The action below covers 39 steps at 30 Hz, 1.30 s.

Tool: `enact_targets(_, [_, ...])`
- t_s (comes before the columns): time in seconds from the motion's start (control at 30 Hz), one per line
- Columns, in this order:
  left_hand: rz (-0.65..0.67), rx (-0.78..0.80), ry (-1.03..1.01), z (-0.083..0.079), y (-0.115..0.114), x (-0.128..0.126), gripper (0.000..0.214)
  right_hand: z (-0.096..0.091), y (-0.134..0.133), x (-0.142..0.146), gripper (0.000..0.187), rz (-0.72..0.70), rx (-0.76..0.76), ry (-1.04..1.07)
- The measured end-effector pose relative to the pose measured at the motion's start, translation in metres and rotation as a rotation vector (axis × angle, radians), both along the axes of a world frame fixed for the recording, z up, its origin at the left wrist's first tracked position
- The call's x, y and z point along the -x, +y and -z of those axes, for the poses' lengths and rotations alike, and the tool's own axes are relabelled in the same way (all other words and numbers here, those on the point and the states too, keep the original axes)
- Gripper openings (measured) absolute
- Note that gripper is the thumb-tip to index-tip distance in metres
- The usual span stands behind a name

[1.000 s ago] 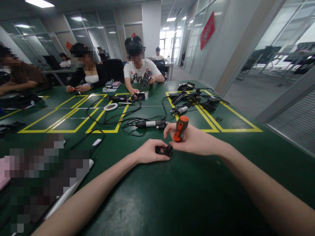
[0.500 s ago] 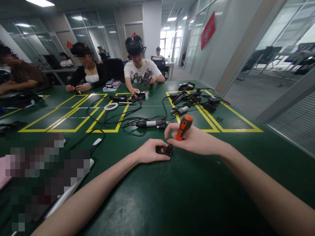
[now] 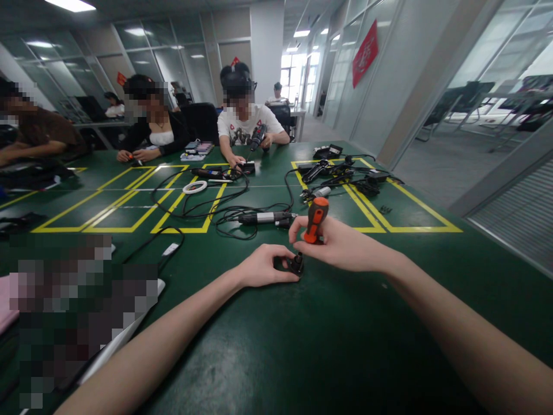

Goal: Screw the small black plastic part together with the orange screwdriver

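My left hand [image 3: 268,266] rests on the green table, its thumb and fingers closed around a small black part [image 3: 296,264] with a short upright stem. Just right of it and a little higher, my right hand [image 3: 334,245] grips an orange and grey screwdriver [image 3: 317,219]. The screwdriver's handle points up and leans slightly right. Its shaft and tip are hidden behind my right hand's fingers, so whether it touches the black part I cannot tell.
A silver and black corded tool [image 3: 264,218] lies beyond my hands among looped cables. Farther right are a grey plug-like piece [image 3: 319,194], black cables [image 3: 367,183] and small screws [image 3: 385,209]. Across the table a person holds a power drill [image 3: 258,137]. A white ring [image 3: 194,187] lies left.
The screwdriver handle has swung to the left and stands more upright, with my right hand's fingers shifting slightly. My left hand and the black part have stayed put.
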<state>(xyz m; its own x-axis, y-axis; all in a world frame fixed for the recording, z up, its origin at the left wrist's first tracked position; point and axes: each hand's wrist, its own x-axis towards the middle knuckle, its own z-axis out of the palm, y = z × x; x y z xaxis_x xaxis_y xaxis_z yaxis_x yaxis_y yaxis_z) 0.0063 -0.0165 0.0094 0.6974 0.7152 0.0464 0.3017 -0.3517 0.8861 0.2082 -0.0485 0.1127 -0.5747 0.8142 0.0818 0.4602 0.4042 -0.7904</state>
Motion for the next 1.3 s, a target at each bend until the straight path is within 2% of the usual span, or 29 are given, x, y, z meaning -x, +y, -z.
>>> enact_targets(0.2, [-0.001, -0.016, 0.005, -0.0011, 0.0002, -0.0005, 0.024, 0.0029, 0.0016, -0.0037, 0.015, 0.022, -0.035, -0.043])
enact_targets(0.47, [-0.009, -0.022, 0.005, 0.0003, 0.0, 0.0001, 0.025, -0.0002, -0.0016, 0.0006, 0.012, 0.104, -0.062, -0.019])
enact_targets(0.57, [0.001, -0.012, 0.013, -0.0021, -0.0005, -0.0002, 0.024, -0.0006, -0.0019, 0.0004, 0.008, 0.098, -0.039, -0.005])
enact_targets(0.83, [-0.003, -0.012, 0.006, -0.0025, -0.0005, -0.0005, 0.024, -0.0032, -0.0018, -0.0026, 0.018, 0.081, -0.014, -0.01])
enact_targets(1.1, [-0.007, -0.008, 0.017, -0.0007, -0.0004, -0.0004, 0.025, -0.0017, -0.0021, -0.0023, 0.009, 0.093, 0.009, -0.03])
enact_targets(1.3, [-0.009, -0.013, 0.03, -0.0029, -0.0007, -0.0007, 0.024, -0.0038, -0.0012, -0.0014, 0.02, 0.075, -0.011, -0.007])
